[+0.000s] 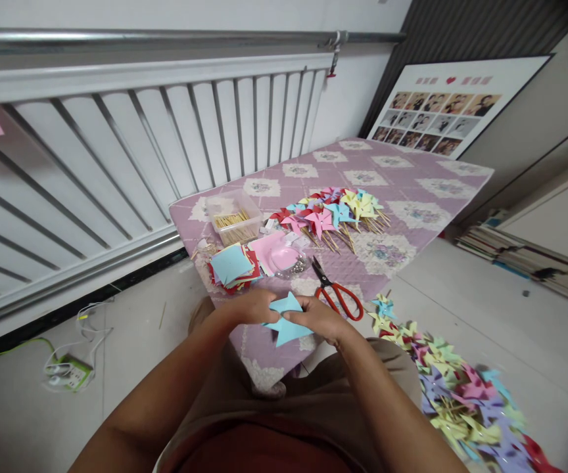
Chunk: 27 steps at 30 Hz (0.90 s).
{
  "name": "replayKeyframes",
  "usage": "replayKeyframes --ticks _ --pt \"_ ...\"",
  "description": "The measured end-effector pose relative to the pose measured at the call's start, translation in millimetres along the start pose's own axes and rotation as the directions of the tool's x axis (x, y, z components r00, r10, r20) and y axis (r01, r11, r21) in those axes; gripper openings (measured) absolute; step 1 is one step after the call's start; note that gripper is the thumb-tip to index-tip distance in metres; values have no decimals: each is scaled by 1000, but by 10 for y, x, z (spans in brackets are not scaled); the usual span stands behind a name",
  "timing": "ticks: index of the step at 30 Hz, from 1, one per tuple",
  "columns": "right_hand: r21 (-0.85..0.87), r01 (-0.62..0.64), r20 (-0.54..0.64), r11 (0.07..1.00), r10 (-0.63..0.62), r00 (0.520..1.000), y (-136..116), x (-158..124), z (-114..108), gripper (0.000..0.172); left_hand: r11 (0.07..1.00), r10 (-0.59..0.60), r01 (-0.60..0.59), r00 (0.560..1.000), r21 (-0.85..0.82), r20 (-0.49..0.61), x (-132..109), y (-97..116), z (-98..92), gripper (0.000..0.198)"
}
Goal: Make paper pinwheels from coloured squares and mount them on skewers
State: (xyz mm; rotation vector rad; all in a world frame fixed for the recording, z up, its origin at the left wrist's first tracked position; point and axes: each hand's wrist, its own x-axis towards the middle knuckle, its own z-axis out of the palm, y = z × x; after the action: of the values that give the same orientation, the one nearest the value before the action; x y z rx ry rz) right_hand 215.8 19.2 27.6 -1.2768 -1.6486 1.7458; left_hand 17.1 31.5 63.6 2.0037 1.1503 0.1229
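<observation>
Both hands meet over the near corner of the table, gripping one light blue paper piece [288,332] with pointed flaps. My left hand [256,307] is closed on its left side. From the right, my right hand [319,317] pinches it, thumb lying near the paper's middle. Red-handled scissors [346,299] lie just beyond my right hand, blades pointing away. Left of them are a pink tray [283,257] with small metal pieces beside it and a stack of coloured paper squares, blue on top [231,264]. A clear box [238,213] holds thin wooden sticks.
Finished pinwheels [340,211] on sticks are heaped on the flowered tablecloth [426,213]. More pinwheels [454,387] cover the floor at right. A white radiator [165,144] runs behind the table; a power strip [71,373] with cables lies on the floor at left.
</observation>
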Motion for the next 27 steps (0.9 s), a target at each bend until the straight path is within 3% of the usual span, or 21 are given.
replayKeyframes --ticks 10,15,19,25,27 --pt "-88 -28 -67 996 22 998 25 5 36 18 996 -24 22 999 82 33 53 44 -25 25" --pt "-111 -34 -81 993 25 996 -4 6 73 21 994 -32 25 998 111 60 67 11 -35 27" --pt "-107 -48 -111 993 36 993 12 36 105 16 992 -38 34 999 124 32 72 -32 -26 24" --pt "-25 -83 -177 996 77 981 25 93 138 10 1000 -5 5 1000 -18 -10 45 -88 -59 13" --pt "30 -92 -221 995 96 970 5 97 145 12 990 -4 -12 994 -141 -111 25 -113 -74 17"
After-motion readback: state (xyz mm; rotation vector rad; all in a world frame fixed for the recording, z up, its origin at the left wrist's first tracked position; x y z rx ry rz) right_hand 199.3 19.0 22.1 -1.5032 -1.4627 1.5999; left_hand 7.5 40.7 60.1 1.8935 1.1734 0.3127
